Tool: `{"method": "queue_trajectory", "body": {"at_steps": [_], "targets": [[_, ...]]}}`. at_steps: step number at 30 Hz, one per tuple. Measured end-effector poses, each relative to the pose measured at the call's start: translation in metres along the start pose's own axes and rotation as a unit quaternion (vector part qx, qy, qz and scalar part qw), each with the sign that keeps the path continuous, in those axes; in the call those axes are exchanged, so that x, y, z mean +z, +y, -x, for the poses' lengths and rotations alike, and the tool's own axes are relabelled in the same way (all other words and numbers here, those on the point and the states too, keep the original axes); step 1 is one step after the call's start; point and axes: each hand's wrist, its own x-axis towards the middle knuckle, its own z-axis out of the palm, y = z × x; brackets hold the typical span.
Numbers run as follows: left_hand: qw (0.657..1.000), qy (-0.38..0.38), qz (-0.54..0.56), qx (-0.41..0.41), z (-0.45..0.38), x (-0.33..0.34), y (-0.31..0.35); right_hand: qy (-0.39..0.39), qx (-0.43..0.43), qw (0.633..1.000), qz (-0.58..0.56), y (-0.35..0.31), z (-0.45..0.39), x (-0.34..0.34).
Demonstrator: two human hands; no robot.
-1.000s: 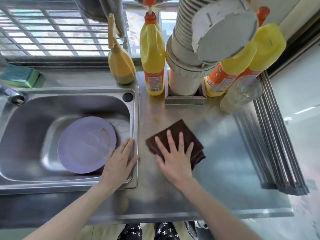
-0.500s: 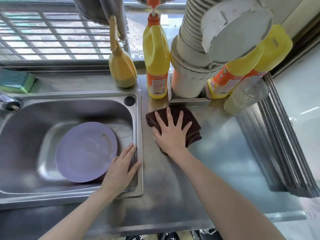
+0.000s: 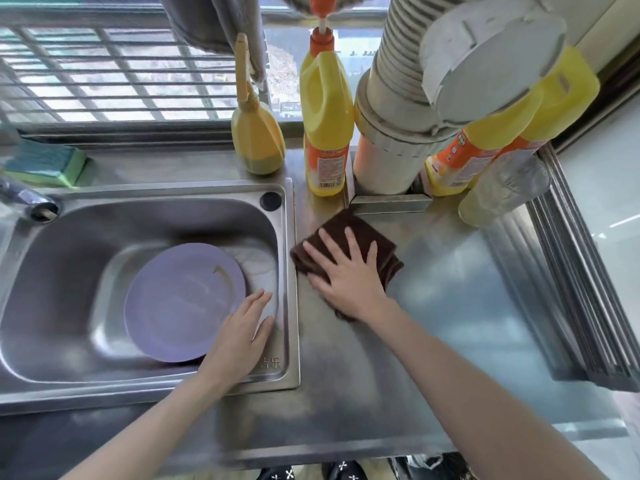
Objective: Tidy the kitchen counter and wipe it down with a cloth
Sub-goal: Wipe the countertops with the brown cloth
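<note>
A folded dark brown cloth (image 3: 360, 230) lies on the steel counter (image 3: 450, 306), just right of the sink and below the metal base of the duct. My right hand (image 3: 346, 275) presses flat on the cloth, fingers spread and straight. My left hand (image 3: 242, 334) rests with straight fingers on the sink's right rim (image 3: 292, 271), partly over the basin. A purple plate (image 3: 180, 299) lies in the sink.
Yellow detergent bottles (image 3: 325, 133) and a yellow squeeze bottle (image 3: 258, 140) stand at the back by the white duct pipe (image 3: 391, 133). A clear glass (image 3: 502, 192) stands at right beside a rolled steel rack (image 3: 581, 289). A green sponge (image 3: 45, 164) and the tap (image 3: 31, 199) are at left.
My right hand pushed the cloth away from me toward the duct base, then drew it slightly back. My left hand stayed on the sink rim.
</note>
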Motion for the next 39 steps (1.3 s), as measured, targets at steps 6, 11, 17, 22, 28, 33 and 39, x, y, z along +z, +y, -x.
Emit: {"method": "queue_trajectory", "body": {"at_steps": [6, 11, 17, 22, 28, 33, 39], "targets": [[0.999, -0.019, -0.025, 0.011, 0.018, 0.001, 0.008, 0.029, 0.048, 0.998, -0.027, -0.028, 0.018, 0.015], [0.995, 0.0, -0.089, 0.05, 0.039, 0.007, 0.025, 0.021, 0.024, 0.999, 0.028, -0.03, 0.131, 0.042], [0.978, -0.042, -0.161, 0.127, 0.051, 0.029, 0.048, 0.024, 0.18, 0.983, 0.008, 0.048, 0.199, 0.044], [0.96, -0.069, -0.219, 0.162, 0.053, 0.043, 0.053, 0.061, 0.366, 0.924, -0.09, 0.084, 0.207, 0.03], [0.951, -0.092, -0.245, 0.165, 0.053, 0.049, 0.048, 0.084, 0.306, 0.947, -0.056, -0.004, 0.226, 0.062], [0.953, -0.078, -0.25, 0.152, 0.055, 0.051, 0.049, 0.069, 0.212, 0.975, -0.003, -0.004, 0.264, 0.076], [0.955, -0.06, -0.261, 0.126, 0.059, 0.053, 0.058, 0.061, 0.34, 0.938, -0.028, 0.108, 0.291, 0.05]]}}
